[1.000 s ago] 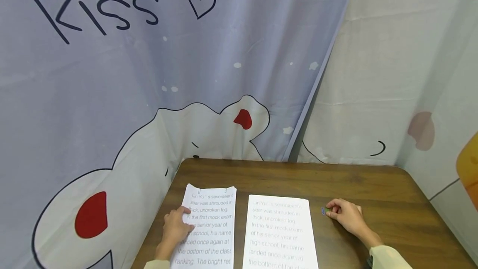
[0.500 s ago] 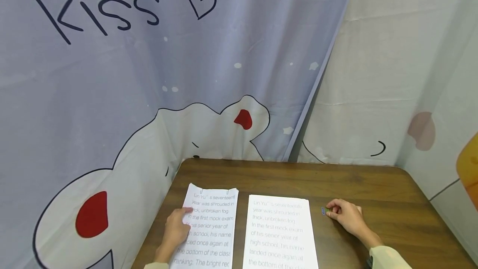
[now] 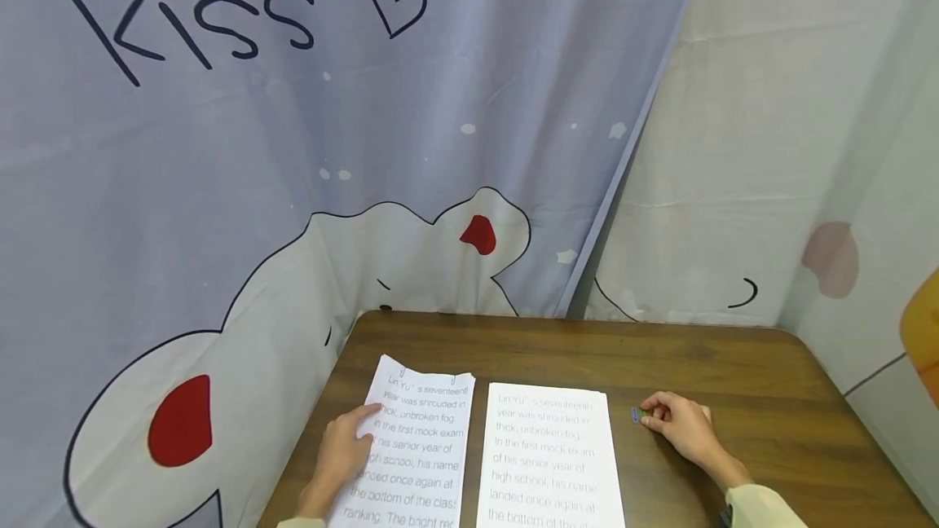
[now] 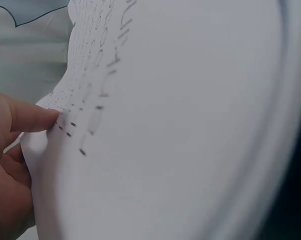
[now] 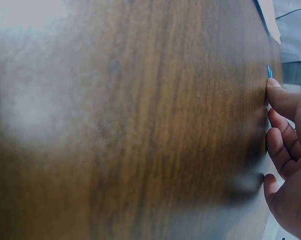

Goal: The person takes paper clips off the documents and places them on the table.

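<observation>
My left hand (image 3: 341, 451) pinches the left edge of a printed paper stack (image 3: 418, 463). In the left wrist view the thumb lies on the paper's face (image 4: 155, 125) and the other fingers are behind it. Two paper clips (image 3: 402, 371) sit on the stack's top edge, which curves up at the corners. At the right, my right hand (image 3: 682, 422) rests on the table with curled fingers, thumb and index finger pinching a small green paper clip (image 3: 645, 411), mostly hidden. A blue paper clip (image 3: 636, 415) lies just left of the fingertips.
A second printed stack (image 3: 546, 455) lies flat between the hands on the brown wooden table (image 3: 543, 349). A printed curtain (image 3: 440, 145) hangs directly behind the table's back edge, and a pale curtain (image 3: 734, 186) closes off the right side.
The left paper stack has shifted slightly right and its top tilted a little, with my left hand at its edge. My right hand and the second stack have stayed put.
</observation>
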`<state>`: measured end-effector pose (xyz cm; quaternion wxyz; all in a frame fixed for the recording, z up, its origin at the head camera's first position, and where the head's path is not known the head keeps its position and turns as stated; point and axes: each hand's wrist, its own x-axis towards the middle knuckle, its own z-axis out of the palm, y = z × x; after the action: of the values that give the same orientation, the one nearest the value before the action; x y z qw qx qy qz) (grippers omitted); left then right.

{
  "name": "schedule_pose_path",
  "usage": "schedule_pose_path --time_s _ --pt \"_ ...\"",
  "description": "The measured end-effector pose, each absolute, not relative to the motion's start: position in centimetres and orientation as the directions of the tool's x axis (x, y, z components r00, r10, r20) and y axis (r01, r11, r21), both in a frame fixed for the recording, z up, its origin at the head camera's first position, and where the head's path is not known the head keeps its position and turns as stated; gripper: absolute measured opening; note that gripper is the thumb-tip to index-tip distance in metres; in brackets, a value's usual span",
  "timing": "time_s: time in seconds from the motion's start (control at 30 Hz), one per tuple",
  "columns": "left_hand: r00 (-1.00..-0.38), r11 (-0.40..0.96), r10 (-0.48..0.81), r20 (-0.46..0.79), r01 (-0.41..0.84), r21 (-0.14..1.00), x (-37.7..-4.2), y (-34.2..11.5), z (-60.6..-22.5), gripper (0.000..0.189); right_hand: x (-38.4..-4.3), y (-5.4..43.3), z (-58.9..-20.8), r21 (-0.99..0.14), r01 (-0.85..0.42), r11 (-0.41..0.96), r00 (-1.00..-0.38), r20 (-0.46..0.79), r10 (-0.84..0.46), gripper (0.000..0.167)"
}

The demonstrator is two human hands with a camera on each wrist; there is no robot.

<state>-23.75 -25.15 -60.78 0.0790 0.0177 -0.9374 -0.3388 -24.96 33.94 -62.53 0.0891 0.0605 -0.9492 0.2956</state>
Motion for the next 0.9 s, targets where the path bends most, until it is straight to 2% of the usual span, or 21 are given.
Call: schedule_pose_path --time_s 0.3,0.7,0.9 --pt "-0.971 0.609 -0.076 0.228 0.135 0.781 -23.4 -26.2 -59.9 0.059 -24.9 33.9 -62.6 -0.556 -0.174 0.813 -0.976 0.207 -0.068 0.018" --pt "-0.968 0.535 -0.115 0.225 0.13 0.835 -22.9 -26.7 -57.6 0.065 -24.9 34.0 -62.6 -0.552 -0.175 0.815 -0.975 0.211 -0.066 0.018" --pt "-0.966 0.375 -0.093 0.24 0.19 0.908 -22.8 -25.4 -56.5 0.066 -24.9 33.9 -62.5 -0.553 -0.185 0.813 -0.971 0.231 -0.064 0.018"
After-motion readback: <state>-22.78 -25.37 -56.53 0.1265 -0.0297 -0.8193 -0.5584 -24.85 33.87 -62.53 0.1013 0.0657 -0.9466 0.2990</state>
